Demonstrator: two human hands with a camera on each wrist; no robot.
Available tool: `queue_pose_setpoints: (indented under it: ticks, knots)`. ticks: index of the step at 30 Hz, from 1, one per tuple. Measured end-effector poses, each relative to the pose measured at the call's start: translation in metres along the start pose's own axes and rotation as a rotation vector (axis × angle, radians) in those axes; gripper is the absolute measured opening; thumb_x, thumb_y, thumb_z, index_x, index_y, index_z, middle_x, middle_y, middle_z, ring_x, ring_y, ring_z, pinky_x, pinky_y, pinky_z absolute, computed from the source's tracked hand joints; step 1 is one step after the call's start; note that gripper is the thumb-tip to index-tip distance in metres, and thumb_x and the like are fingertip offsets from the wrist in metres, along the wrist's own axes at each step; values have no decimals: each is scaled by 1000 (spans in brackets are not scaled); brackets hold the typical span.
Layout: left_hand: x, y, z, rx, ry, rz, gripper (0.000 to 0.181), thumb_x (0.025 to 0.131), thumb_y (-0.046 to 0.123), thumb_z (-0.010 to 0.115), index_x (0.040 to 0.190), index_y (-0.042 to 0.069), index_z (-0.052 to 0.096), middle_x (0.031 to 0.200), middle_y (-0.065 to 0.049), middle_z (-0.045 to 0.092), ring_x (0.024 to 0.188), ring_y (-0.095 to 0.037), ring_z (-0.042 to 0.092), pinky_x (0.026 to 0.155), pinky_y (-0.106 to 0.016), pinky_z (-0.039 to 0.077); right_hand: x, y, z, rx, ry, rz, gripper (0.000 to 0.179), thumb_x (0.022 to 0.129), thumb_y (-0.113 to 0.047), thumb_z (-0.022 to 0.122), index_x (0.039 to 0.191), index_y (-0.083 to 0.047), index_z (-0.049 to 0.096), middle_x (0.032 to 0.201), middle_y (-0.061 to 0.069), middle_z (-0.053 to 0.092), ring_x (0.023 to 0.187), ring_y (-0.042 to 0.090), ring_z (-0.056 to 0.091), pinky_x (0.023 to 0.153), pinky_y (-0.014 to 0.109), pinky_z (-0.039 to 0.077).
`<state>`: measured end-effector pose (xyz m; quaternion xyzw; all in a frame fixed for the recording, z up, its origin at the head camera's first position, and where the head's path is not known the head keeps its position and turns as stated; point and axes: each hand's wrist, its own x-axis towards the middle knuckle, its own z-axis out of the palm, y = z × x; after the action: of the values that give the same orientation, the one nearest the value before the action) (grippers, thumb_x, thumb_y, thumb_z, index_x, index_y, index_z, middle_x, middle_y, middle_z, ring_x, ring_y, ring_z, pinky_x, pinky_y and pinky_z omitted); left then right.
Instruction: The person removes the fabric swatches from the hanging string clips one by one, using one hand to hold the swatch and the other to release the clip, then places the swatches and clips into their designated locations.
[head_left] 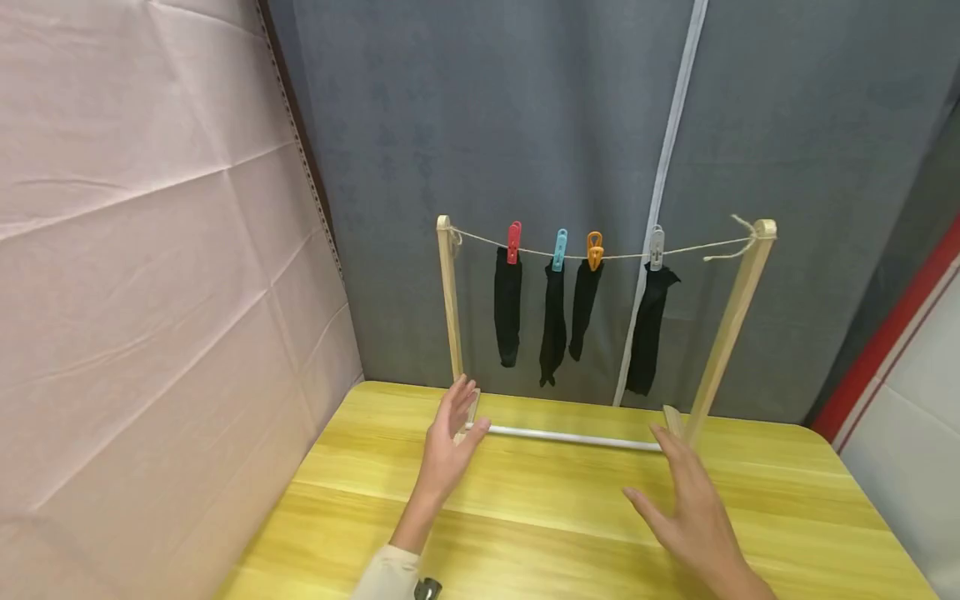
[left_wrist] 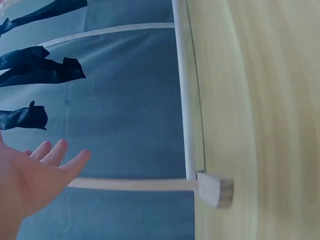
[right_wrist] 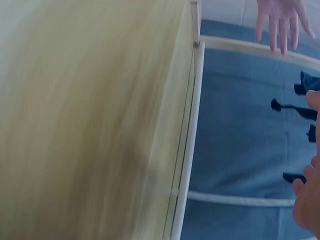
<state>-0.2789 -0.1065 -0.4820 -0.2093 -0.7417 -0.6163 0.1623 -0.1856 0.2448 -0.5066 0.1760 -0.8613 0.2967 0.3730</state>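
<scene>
My left hand [head_left: 447, 446] is held over the table near the foot of the left wooden post [head_left: 450, 308], fingers extended and holding nothing. On the other side my right hand [head_left: 690, 517] hovers in front of the right post [head_left: 731, 325], thumb spread away from the fingers, also holding nothing. Between the posts runs a string [head_left: 480, 241]. Several black socks [head_left: 507, 308] hang from it, pinned by a red clothespin [head_left: 513, 242], a blue clothespin [head_left: 559, 250], an orange clothespin [head_left: 595, 252] and a grey clothespin [head_left: 657, 248].
A white rod [head_left: 570, 437] joins the posts low down, close over the yellow wood-grain table [head_left: 540, 508]. Behind the rack hangs a grey curtain [head_left: 480, 125]. A pale pink cloth wall [head_left: 165, 292] stands at the left.
</scene>
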Motion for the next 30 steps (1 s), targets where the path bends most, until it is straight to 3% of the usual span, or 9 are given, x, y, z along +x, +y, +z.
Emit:
queue_pose_setpoints:
  ticks: [2,7,12,20,25,30]
  knots:
    - [3,1,5,-36,4,-20,71,104,24,70,165,21,34,164,1,50,152,-29,49,124,-55,40,0,-6,5,20,-2,-2,106,70,-11,95,161,-6,41,158,19,52,151,-2,35,120,2,20]
    - [16,5,18,-174,29,-65,66,105,22,69,163,19,37,163,-7,51,150,-32,51,123,-49,43,-2,-27,20,80,-41,10,104,74,-12,94,162,-8,40,158,17,52,151,0,35,122,3,20]
    - [39,7,33,-234,27,-108,69,103,28,72,162,19,39,158,-10,55,142,-30,60,116,-36,52,4,-46,29,124,-25,-35,99,76,-13,93,161,-8,43,156,16,55,148,16,46,124,7,22]
    - [70,-1,41,-377,54,-172,64,100,27,75,158,14,49,157,-12,56,122,-26,73,104,-35,61,24,-66,31,127,-16,-102,90,81,-18,90,159,-6,46,156,11,57,139,27,55,124,8,24]
    - [84,-1,43,-482,25,-187,63,98,25,78,155,14,53,161,-14,51,125,-33,72,105,-38,60,44,-71,26,172,35,-67,89,80,-8,89,159,-9,48,154,10,60,138,26,57,122,9,29]
    - [93,2,47,-485,56,-205,63,95,24,81,152,14,57,158,-14,54,124,-39,71,103,-36,61,67,-84,24,187,61,-35,84,83,-9,88,158,-12,50,152,7,62,139,25,56,120,8,31]
